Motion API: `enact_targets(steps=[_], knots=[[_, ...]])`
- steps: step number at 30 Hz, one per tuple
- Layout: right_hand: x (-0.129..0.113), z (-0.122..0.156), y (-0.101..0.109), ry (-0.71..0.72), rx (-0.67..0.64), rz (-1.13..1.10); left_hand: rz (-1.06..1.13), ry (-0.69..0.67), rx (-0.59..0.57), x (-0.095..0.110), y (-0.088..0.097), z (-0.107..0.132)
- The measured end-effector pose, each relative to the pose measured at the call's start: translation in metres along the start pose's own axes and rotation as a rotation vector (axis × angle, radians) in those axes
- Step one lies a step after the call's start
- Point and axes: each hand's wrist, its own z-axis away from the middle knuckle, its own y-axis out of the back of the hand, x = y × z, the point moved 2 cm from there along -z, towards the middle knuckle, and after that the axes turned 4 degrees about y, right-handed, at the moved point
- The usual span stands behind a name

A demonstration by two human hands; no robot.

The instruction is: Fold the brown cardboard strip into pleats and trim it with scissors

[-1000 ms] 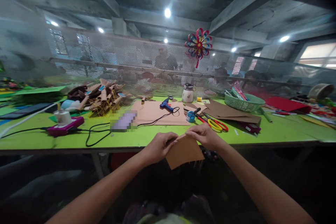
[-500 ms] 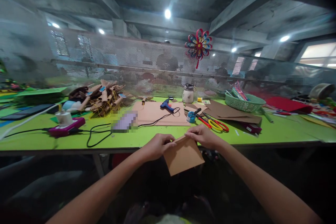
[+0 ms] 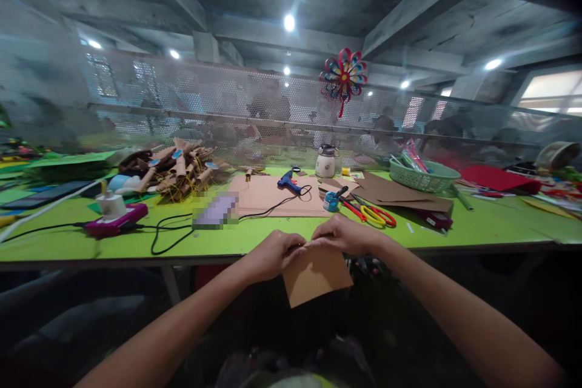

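Both hands pinch the upper edge of a piece of brown kraft paper (image 3: 318, 279), held just in front of the table's near edge. My left hand (image 3: 275, 254) is closed on its upper left corner. My right hand (image 3: 343, 235) grips the top edge close beside the left, with the two sets of fingertips nearly meeting. The rest of the sheet hangs down toward me. Beyond the hands, a blue hot glue gun (image 3: 290, 183) lies on a larger brown sheet (image 3: 259, 197). Near my right hand are a small blue jar (image 3: 331, 201) and scissors with red and yellow handles (image 3: 373, 216).
A pile of rolled brown paper pieces (image 3: 179, 170) lies at the left, behind a purple power strip (image 3: 117, 221) with cords. Further back stand a white bottle (image 3: 325, 162) and a green basket (image 3: 425, 177). A mesh partition (image 3: 204, 97) runs along the table's rear.
My right hand has slid left along the paper's top edge, closer to my left hand. The sheet has tilted slightly, its lower corner shifting left.
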Motion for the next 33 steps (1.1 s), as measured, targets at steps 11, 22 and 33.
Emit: enact_targets(steps=[11,22,33], knots=[[0.017,-0.003,-0.022,0.026,0.096,-0.023,0.109,0.118,-0.098,-0.012,0.003,0.011],[0.024,0.003,-0.006,-0.049,-0.021,-0.094,0.459,0.136,-0.299,-0.019,0.004,0.004],[0.037,0.005,-0.017,-0.165,0.082,-0.356,0.48,0.21,-0.301,-0.026,0.009,0.006]])
